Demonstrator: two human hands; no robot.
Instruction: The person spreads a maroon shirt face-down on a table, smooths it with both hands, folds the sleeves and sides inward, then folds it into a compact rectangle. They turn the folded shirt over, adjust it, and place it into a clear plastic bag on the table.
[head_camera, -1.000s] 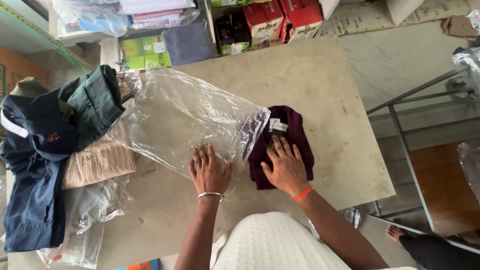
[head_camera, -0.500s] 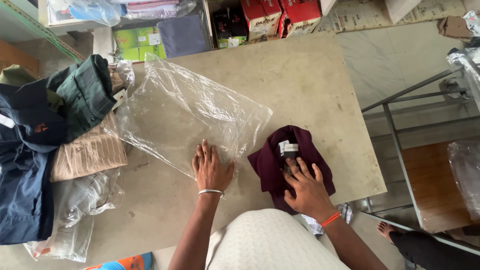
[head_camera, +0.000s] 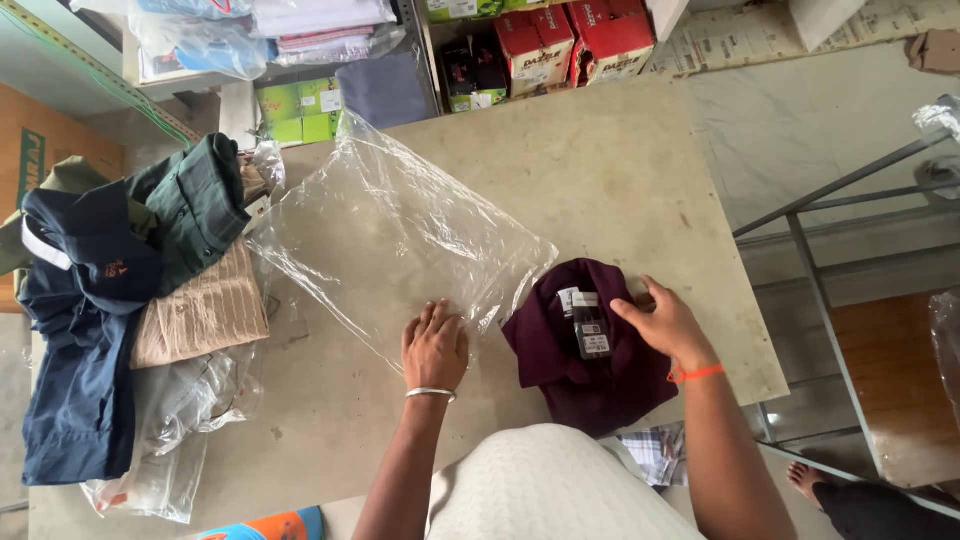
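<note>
While the left hand (head_camera: 435, 347) presses flat, grip spread apart, on the clear plastic bag (head_camera: 395, 235), the right hand (head_camera: 665, 322) rests loosely open on the folded maroon shirt (head_camera: 590, 350) on the tabletop (head_camera: 600, 170)

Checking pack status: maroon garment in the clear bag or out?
Out. The folded maroon garment lies on the table beside the clear plastic bag, under the right hand.

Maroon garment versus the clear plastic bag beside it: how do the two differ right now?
The maroon garment is opaque, dark and folded into a compact bundle; the clear plastic bag is see-through, crinkled and spread wide. The right hand rests on the garment, the left hand presses the bag's near edge. Both lie on the table.
</note>
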